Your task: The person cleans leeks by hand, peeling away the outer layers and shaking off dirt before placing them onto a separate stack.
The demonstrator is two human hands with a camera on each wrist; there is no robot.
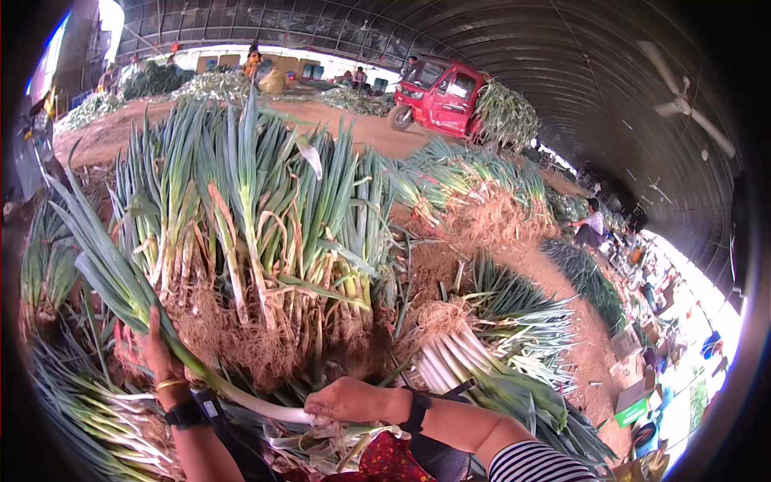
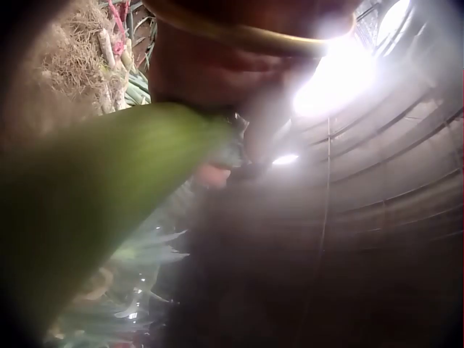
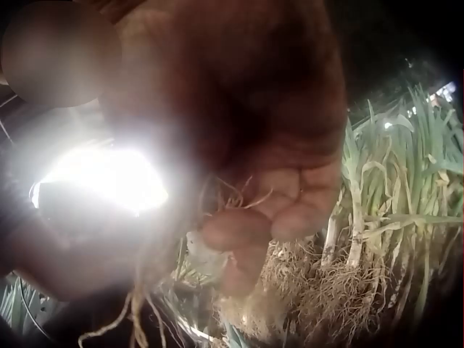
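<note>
"How does the stalk (image 1: 241,392) look?"

"Smooth, with a soft sheen. The roots (image 1: 261,349) look rough, fibrous and matt."

"And the bracelet (image 1: 171,384)?"

"Shiny metal. The sleeve (image 1: 534,464) is matt cloth."

"The truck (image 1: 440,98)?"

"Glossy on its body; the ground (image 1: 590,341) looks matt and earthy."
</note>
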